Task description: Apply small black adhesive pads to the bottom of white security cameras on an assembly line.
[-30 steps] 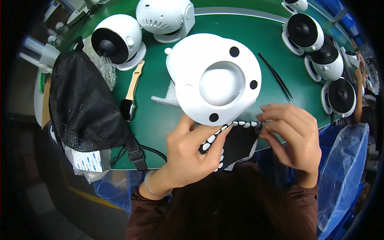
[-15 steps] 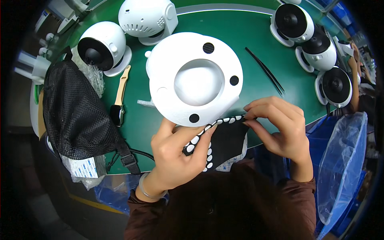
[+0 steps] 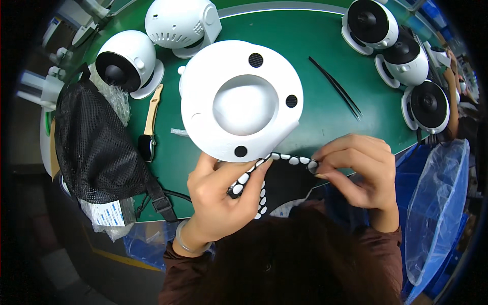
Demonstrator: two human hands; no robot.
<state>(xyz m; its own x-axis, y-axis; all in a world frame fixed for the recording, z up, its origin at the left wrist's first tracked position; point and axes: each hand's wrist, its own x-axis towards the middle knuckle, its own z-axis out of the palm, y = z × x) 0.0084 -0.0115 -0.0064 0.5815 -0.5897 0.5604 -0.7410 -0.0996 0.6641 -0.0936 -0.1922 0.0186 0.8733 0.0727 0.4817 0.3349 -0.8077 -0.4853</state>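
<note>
My left hand (image 3: 216, 201) pinches a black sheet (image 3: 284, 178) edged with rows of white round stick-on pads, between thumb and fingers. At the sheet's right end, the thumb and fingertips of my right hand (image 3: 363, 170) are closed on a round pad (image 3: 312, 165); whether it has come off the sheet I cannot tell. Just beyond my left fingers a white ball-shaped camera (image 3: 201, 86) lies with its round base facing up. Three black round pads sit on that base, one of them a near pad (image 3: 240, 151) close to my left fingertips.
Black tweezers (image 3: 335, 87) lie to the right on the green table (image 3: 305, 30). Other white cameras stand far left (image 3: 137, 58) and right (image 3: 429, 104). At left are a watch (image 3: 147, 145) and a black mesh bag (image 3: 99, 147). A plastic-lined blue bin (image 3: 434, 213) is at lower right.
My right hand has moved slightly down with the sheet's right end, which now bends downward. The upturned camera appears a little further left in view.
</note>
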